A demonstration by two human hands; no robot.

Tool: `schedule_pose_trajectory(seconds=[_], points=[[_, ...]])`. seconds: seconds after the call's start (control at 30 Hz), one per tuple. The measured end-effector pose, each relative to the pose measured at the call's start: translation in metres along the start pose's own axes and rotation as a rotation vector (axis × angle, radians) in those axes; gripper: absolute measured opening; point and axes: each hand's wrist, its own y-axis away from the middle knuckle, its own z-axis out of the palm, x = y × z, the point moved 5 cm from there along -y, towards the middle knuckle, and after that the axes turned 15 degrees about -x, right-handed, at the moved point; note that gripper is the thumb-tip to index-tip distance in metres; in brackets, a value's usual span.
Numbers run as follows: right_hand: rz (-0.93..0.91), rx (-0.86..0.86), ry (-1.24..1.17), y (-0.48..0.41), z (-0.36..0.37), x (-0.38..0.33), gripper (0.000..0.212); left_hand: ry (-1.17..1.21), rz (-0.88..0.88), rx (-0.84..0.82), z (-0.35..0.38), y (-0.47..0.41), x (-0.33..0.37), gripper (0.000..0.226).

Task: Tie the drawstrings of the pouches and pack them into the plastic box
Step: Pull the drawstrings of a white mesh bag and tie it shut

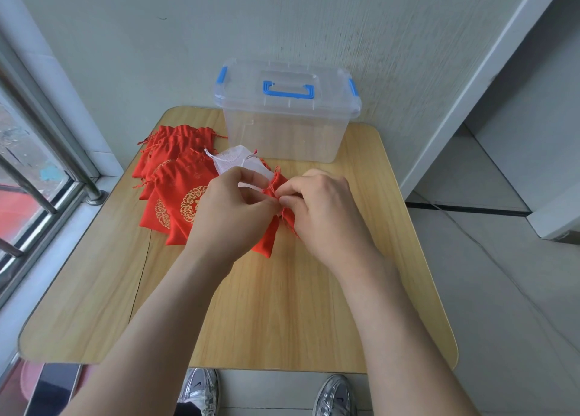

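A red pouch [269, 238] lies under my hands near the middle of the wooden table [266, 315]. My left hand [233, 210] and my right hand [323, 214] meet at its gathered neck, each pinching its thin red drawstring [273, 192]. Most of the pouch is hidden by my hands. A pile of several red pouches with gold emblems [175, 177] lies to the left. A white mesh pouch [238, 162] rests on that pile. The clear plastic box [284, 129] with blue handle and clips stands behind, lid on.
The table stands against a wall, with a window and metal rail [40, 177] on the left. A doorway and tiled floor [502, 290] lie to the right. My silver shoes [201, 390] show under the table's near edge.
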Motion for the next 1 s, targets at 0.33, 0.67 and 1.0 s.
schedule_pose_trajectory(seconds=[0.33, 0.67, 1.0], points=[[0.014, -0.044, 0.006, 0.001, 0.005, -0.006, 0.017, -0.321, 0.149, 0.099, -0.001, 0.004, 0.012, 0.010], [0.054, -0.065, -0.055, 0.002, 0.006, -0.005, 0.018, -0.415, 0.305, 0.125, -0.002, 0.004, 0.017, 0.016], [0.318, -0.254, -0.694, 0.006, 0.004, 0.011, 0.021, -0.471, 0.436, 0.033, 0.004, 0.002, 0.018, 0.024]])
